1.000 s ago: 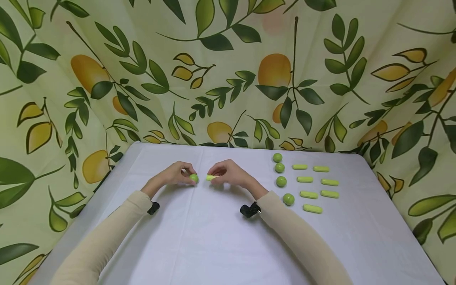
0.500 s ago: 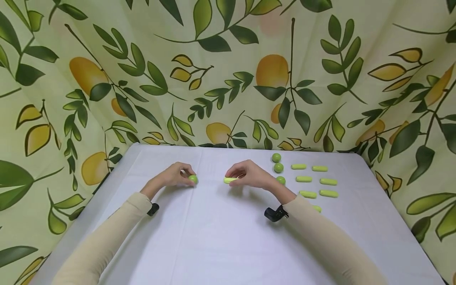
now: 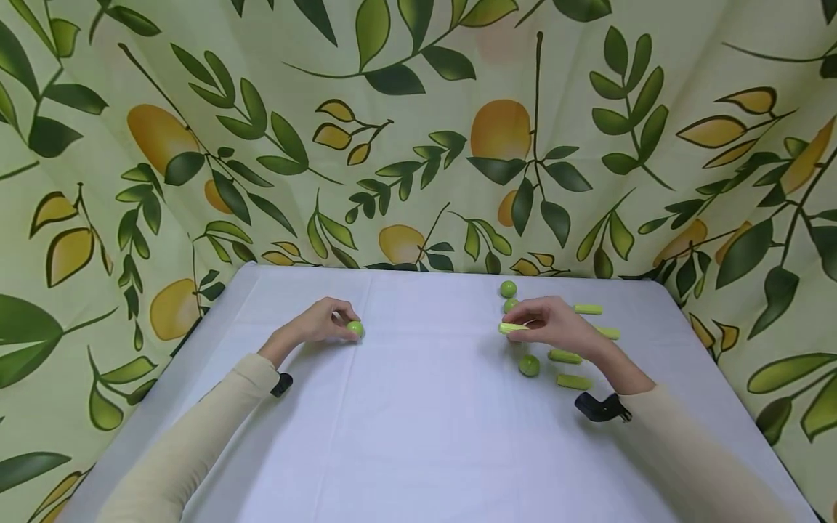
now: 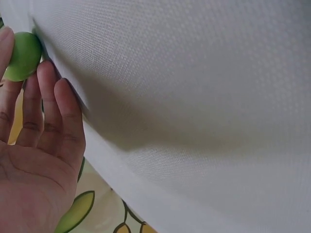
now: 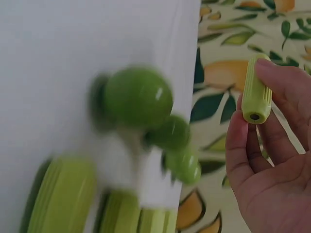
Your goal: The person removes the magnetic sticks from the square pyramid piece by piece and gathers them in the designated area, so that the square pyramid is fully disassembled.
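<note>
At the left of the head view, my left hand [image 3: 325, 319] pinches a glossy green ball [image 3: 355, 329] low over the white cloth. That ball [image 4: 25, 54] shows between thumb and fingers in the left wrist view. On the right, my right hand [image 3: 559, 324] pinches a short yellow-green ribbed stick [image 3: 511, 327] by its side, raised above the table. In the right wrist view the ribbed stick [image 5: 256, 92] has a dark round hole in its end. Beneath and around this hand lie loose green balls [image 3: 529, 365] and more ribbed sticks [image 3: 574, 382], some hidden by it.
A white cloth [image 3: 418, 428] covers the table. The green balls stand in a column at the right, with sticks [image 3: 588, 309] in rows beside them. Behind the table hangs a curtain [image 3: 418, 131] printed with leaves and orange fruit.
My right hand has carried the ribbed stick from beside the left hand's ball rightward to above the loose balls and sticks. The left hand stays in place with its ball.
</note>
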`<state>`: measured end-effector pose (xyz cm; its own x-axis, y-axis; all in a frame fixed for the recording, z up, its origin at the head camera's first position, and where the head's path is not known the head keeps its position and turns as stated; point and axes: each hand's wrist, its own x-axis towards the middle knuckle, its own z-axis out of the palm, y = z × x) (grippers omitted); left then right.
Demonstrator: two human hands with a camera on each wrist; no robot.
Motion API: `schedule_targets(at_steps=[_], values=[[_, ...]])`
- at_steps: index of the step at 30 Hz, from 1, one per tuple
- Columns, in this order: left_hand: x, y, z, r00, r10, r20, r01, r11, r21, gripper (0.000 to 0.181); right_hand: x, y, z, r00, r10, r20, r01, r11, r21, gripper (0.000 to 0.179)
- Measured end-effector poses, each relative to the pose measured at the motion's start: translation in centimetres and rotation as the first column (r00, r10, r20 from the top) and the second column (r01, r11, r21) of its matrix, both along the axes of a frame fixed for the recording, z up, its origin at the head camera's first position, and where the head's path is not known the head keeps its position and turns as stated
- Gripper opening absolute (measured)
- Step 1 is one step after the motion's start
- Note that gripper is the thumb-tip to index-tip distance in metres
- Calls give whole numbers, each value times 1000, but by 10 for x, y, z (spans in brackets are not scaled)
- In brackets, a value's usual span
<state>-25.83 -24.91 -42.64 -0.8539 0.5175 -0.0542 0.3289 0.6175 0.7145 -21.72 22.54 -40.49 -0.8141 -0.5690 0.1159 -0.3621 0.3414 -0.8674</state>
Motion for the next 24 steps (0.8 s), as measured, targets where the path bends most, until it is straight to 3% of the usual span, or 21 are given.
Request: schedule_targets(at_steps=[11,18,24], values=[[-2,0,-2,1000,-14,-1,14,1000,23,20,36,88,-13,989,-144,-19,145,980,139,23],[-3,-3,-4,1000,-6,-3,6,1000,14,21,54,124,-25,987,-137,-88,152,969,195,23],[-1,-4,-4,1000,-2,-8,2,1000,21,22,64,139,-37,988,-134,-74,146,968,204,21]])
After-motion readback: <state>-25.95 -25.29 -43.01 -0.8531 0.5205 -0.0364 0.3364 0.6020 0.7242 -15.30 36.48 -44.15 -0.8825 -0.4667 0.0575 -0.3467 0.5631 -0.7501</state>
